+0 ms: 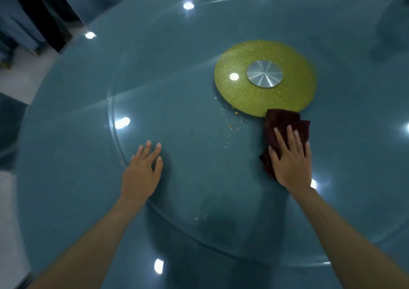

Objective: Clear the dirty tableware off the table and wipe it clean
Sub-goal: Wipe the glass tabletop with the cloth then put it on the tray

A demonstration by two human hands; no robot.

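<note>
Tableware looks all gone from the surface [177, 56] as far as I can see, so I reckon we're well into the wiping part. My right grip [290, 158] lies flat, fingers spread, pressing the dark red cloth [281, 122] down right at the near edge of the glittery green disc [287, 94], while the left grip [143, 171] rests open on the glass holding nothing. Left to do: yellow crumbs [232, 126] scattered just left of the cloth, and I can't tell whether that disc with its metal hub [264, 74] sits on the glass or under it.
</note>
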